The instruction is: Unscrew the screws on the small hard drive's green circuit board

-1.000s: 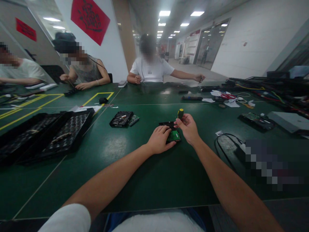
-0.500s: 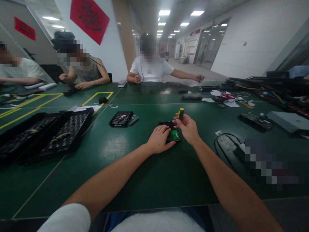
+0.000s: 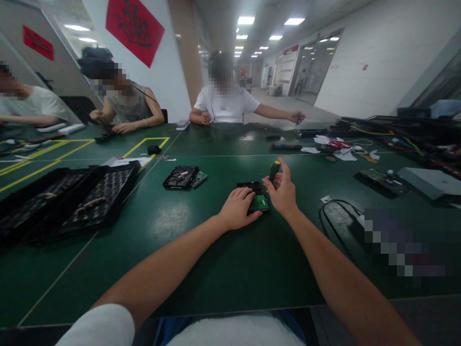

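A hard drive (image 3: pixel 260 203) with a green circuit board lies on the table in front of me. My left hand (image 3: pixel 237 205) rests over its left side, fingers across the top and thumb along the near edge, gripping it. My right hand (image 3: pixel 283 190) pinches a screwdriver (image 3: pixel 274 170) by its dark green handle with a yellow end. The handle leans to the right above the drive's right side, and the index finger points up. Where the screwdriver's tip is, I cannot tell. To the left, a second, black drive (image 3: pixel 180 177) lies beside a loose circuit board (image 3: pixel 199 179).
An open black tool case (image 3: pixel 104 202) is on the left. At right are another drive (image 3: pixel 382 181), a grey metal box (image 3: pixel 430 181) and a black cable (image 3: pixel 334 226). Scraps of paper (image 3: pixel 345 154) lie farther back. Several people sit across the green table (image 3: pixel 201 259).
The screwdriver handle has tilted to the right, and my right hand's fingers have shifted, the index finger now raised. My left hand and the hard drive stay in place.
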Demonstrator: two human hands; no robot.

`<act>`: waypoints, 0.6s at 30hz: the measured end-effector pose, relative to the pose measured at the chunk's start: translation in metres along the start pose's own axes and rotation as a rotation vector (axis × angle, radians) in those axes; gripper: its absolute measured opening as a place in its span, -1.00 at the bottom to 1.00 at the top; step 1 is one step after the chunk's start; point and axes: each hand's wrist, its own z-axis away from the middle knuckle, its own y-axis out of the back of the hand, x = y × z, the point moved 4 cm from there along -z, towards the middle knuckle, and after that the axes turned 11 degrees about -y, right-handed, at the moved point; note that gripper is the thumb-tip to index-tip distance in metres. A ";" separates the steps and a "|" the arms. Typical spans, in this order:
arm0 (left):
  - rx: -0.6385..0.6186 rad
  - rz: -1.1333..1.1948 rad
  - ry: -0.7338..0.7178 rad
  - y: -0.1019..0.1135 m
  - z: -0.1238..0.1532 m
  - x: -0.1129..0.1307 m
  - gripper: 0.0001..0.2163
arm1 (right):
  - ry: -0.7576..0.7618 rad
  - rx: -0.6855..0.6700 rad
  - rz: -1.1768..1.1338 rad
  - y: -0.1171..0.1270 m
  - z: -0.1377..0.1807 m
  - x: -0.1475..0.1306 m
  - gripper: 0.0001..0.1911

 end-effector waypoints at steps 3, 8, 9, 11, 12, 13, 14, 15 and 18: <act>-0.003 0.004 0.000 0.000 0.000 0.000 -0.36 | 0.067 0.047 0.135 0.003 0.001 -0.005 -0.12; 0.000 0.014 -0.005 -0.002 0.000 -0.002 -0.35 | 0.145 0.040 0.201 0.001 0.002 -0.011 -0.19; 0.005 0.016 -0.005 -0.003 0.000 -0.002 -0.35 | 0.164 0.038 0.206 0.001 0.002 -0.013 -0.22; 0.012 0.020 -0.004 -0.003 0.001 -0.002 -0.34 | 0.205 0.034 0.205 0.001 0.003 -0.018 -0.29; 0.013 0.019 -0.004 -0.003 0.001 -0.002 -0.34 | 0.224 0.033 0.202 0.001 0.004 -0.019 -0.32; 0.013 0.017 -0.004 -0.002 0.001 -0.002 -0.34 | 0.235 0.034 0.198 0.001 0.004 -0.020 -0.35; 0.012 0.014 -0.004 -0.002 0.001 -0.002 -0.34 | 0.239 0.033 0.192 0.001 0.003 -0.020 -0.36; 0.010 0.012 -0.004 -0.002 0.001 -0.002 -0.34 | 0.235 0.032 0.185 0.001 0.003 -0.019 -0.37; -0.001 0.006 0.001 -0.002 0.001 -0.001 -0.33 | 0.222 0.032 0.170 0.001 0.002 -0.016 -0.35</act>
